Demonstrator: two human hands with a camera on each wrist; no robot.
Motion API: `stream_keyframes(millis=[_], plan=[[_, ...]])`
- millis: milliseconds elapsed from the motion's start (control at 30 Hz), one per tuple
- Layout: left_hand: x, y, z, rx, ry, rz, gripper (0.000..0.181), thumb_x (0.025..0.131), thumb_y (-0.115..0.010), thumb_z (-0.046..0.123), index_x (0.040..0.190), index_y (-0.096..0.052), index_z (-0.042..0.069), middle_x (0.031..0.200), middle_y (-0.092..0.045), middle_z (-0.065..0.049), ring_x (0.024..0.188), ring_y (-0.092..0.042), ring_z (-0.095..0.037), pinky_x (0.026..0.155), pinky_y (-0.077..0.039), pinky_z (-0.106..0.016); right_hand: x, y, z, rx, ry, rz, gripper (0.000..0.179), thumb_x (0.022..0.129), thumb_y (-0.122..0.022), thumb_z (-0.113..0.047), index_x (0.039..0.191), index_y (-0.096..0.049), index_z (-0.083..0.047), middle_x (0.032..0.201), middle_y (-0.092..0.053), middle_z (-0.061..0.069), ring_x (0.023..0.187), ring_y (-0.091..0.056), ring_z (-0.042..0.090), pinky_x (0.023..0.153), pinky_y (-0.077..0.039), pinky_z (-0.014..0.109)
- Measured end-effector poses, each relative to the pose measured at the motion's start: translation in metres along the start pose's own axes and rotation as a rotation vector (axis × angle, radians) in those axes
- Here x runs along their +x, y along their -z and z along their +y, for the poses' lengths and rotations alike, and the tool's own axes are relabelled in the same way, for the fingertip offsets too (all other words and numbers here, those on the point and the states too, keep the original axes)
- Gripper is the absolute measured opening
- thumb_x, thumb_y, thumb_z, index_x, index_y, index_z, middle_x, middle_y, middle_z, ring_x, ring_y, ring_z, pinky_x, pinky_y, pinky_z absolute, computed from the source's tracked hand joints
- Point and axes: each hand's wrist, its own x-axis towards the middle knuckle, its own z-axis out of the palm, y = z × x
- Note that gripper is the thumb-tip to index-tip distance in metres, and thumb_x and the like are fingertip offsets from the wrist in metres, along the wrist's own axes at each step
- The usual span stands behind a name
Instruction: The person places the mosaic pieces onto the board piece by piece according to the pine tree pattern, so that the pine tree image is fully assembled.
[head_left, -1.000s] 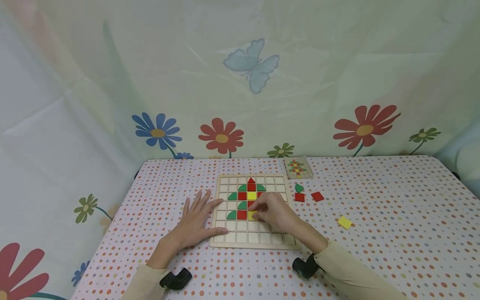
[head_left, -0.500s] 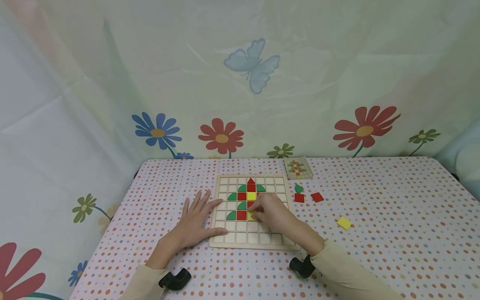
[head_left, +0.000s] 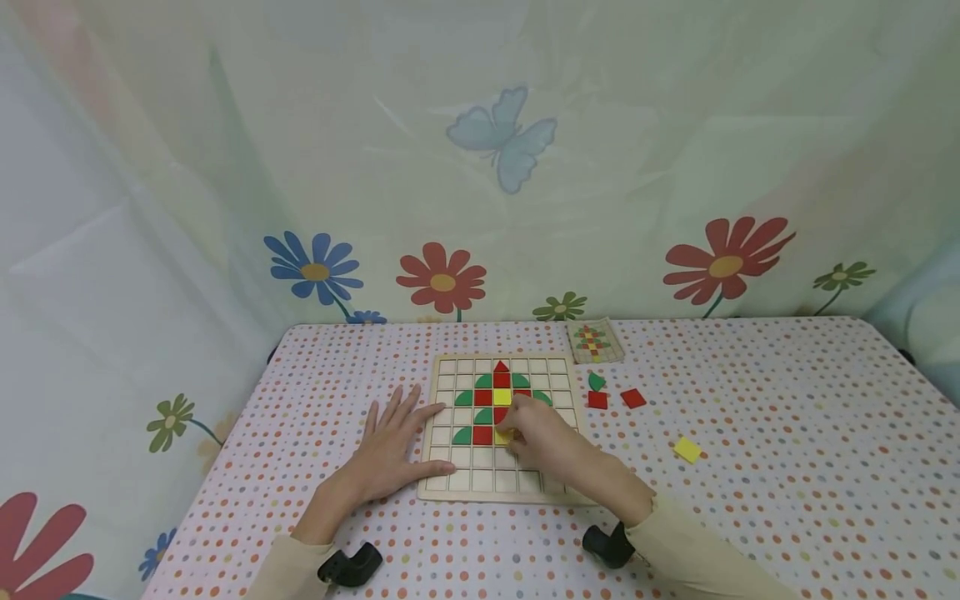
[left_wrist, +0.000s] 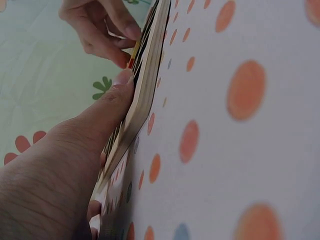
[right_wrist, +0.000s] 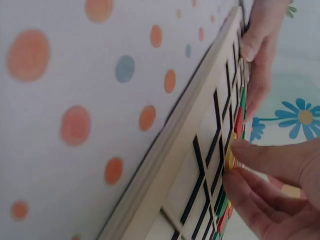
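A wooden grid board (head_left: pixel 483 481) lies on the table, with red, green and yellow tiles forming a tree-like pattern in its squares. My left hand (head_left: pixel 382 454) rests spread along the board's left edge, its thumb on the near-left part. With thumb and fingers, my right hand (head_left: pixel 546 435) pinches a yellow square tile (head_left: pixel 502 437) at a grid square just right of a red tile (head_left: pixel 483 436). The right wrist view shows that yellow tile (right_wrist: pixel 230 156) between the fingertips, at the board's surface. The right hand hides some squares on that side.
Right of the board lie a green piece (head_left: pixel 596 382), two red square tiles (head_left: pixel 597 401) and a yellow square tile (head_left: pixel 687 450). A pattern card (head_left: pixel 595 341) sits behind them. The dotted table (head_left: pixel 787 467) meets a flowered backdrop.
My right hand has shifted slightly toward me and turned, uncovering a red tile and a green piece on the pattern's right side. The left hand stays on the board's edge.
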Motion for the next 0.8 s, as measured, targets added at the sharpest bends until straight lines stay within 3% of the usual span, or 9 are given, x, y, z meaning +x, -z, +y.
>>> stream_keyframes(millis=[200,333,600,800], plan=[[-0.001,-0.001,0.000,-0.003,-0.002,0.006,0.091,0.086,-0.070,0.071,0.161,-0.042,0.027,0.175,-0.008,-0.013,0.161,0.006,-0.037,0.123,0.009,-0.067,-0.022,0.020,0.025,0.187,0.055,-0.053,0.017,0.095,-0.074,0.001,0.111,-0.079,-0.002,0.110,-0.070,0.005,0.091,-0.064,0.015,0.076,-0.057,0.024],[-0.001,-0.001,-0.001,-0.003,0.002,0.005,0.091,0.086,-0.070,0.072,0.161,-0.042,0.027,0.175,-0.008,-0.013,0.161,0.006,-0.037,0.123,0.009,-0.067,-0.039,0.036,0.044,0.228,0.028,-0.008,0.020,0.094,-0.076,-0.001,0.113,-0.078,-0.007,0.115,-0.070,0.002,0.100,-0.067,0.022,0.083,-0.059,0.032],[-0.001,-0.002,-0.002,0.003,0.009,0.007,0.091,0.086,-0.070,0.072,0.161,-0.042,0.028,0.175,-0.009,-0.013,0.161,0.006,-0.036,0.123,0.008,-0.069,-0.061,0.062,0.079,0.078,-0.073,0.218,0.025,0.087,-0.082,0.003,0.109,-0.079,-0.008,0.117,-0.069,0.010,0.106,-0.067,0.034,0.084,-0.059,0.049],[0.000,-0.002,0.000,0.003,0.007,0.008,0.091,0.086,-0.070,0.072,0.161,-0.042,0.028,0.175,-0.009,-0.013,0.161,0.005,-0.037,0.123,0.008,-0.068,-0.066,0.068,0.099,0.010,-0.177,0.228,0.026,0.089,-0.080,0.002,0.114,-0.076,0.000,0.122,-0.064,0.021,0.111,-0.062,0.043,0.087,-0.056,0.058]])
